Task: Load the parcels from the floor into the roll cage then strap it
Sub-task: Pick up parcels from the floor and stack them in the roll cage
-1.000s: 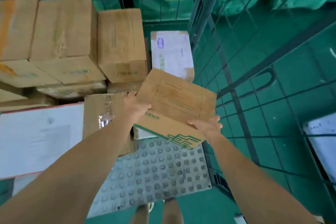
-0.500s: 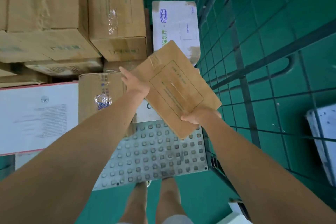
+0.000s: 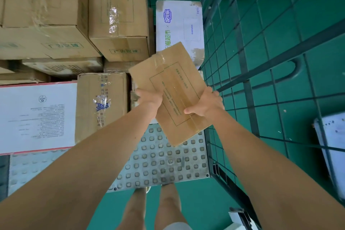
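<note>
The small brown box (image 3: 173, 89) is up in the air between both hands. The left hand (image 3: 149, 97) grips its left long edge, and the fingers go under the box where they cannot be seen. The right hand (image 3: 205, 102) grips the right edge, with the thumb flat on top and the fingers curled round the side.

The box is flat and thin. It has clear tape down the middle and a dotted square printed on top. It is turned at a slant. It hangs over the bumpy metal floor (image 3: 158, 164) of the roll cage, near the wire wall (image 3: 242, 73) and in front of a white box (image 3: 179, 24). More brown boxes (image 3: 119, 15) are stacked to the left.

A second ago the box was tipped and its side with green print showed. Now only the flat top shows.
</note>
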A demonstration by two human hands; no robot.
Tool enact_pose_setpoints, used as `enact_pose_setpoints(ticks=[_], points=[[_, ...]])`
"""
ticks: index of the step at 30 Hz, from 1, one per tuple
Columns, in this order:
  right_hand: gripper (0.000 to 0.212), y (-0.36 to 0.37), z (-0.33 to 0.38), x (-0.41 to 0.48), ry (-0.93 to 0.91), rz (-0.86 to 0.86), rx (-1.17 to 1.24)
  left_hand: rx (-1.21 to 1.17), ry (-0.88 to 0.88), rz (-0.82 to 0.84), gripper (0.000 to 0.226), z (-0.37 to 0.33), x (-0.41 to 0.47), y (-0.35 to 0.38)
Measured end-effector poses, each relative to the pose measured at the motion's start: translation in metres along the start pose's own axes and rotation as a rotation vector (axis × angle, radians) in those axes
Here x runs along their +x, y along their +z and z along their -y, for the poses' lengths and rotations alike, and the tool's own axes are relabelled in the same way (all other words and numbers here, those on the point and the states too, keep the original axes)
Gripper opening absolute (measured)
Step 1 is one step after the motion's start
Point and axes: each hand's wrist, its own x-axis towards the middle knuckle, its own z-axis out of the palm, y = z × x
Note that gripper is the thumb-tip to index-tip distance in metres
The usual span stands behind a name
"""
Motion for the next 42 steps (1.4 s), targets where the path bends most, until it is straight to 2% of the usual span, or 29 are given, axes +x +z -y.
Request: enact_pose_setpoints(ticks=[4,10,16,21,25,28,31,34,37,39,42], points=[[0.121,-0.017,-0.005,-0.016,0.068,0.024,0.159,0.129,0.181,0.060,0.068,-0.024,-0.029,0.002],[0.121,-0.059,0.005,-0.022,0.097,-0.031,0.280,0.142,0.325,0.113,0.084,-0.071,-0.033,0.010],[0.118,-0.098,0.033,-0.001,0.033,-0.150,0.351,0.084,0.414,0.160,0.058,-0.134,-0.034,0.013],[0.115,-0.126,0.077,0.041,-0.041,-0.207,0.389,0.051,0.508,0.157,0.050,-0.196,-0.007,0.014],[0.114,-0.141,0.117,0.080,-0.093,-0.277,0.418,0.054,0.533,0.170,0.074,-0.242,0.029,0.017],[0.106,-0.148,0.141,0.105,-0.110,-0.332,0.418,0.028,0.571,0.210,0.072,-0.265,0.051,0.020],[0.102,-0.149,0.158,0.132,-0.120,-0.356,0.429,0.054,0.618,0.244,0.081,-0.283,0.074,0.028],[0.101,-0.143,0.169,0.154,-0.149,-0.335,0.317,0.194,0.669,0.225,0.081,-0.288,0.095,0.036],[0.110,-0.140,0.177,0.168,-0.165,-0.229,0.186,0.477,0.753,0.180,0.084,-0.284,0.108,0.045],[0.118,-0.142,0.179,0.174,-0.163,-0.190,0.126,0.678,0.811,0.090,0.086,-0.280,0.112,0.049],[0.120,-0.144,0.179,0.174,-0.184,-0.194,0.066,0.762,0.832,0.073,0.086,-0.279,0.113,0.050]])
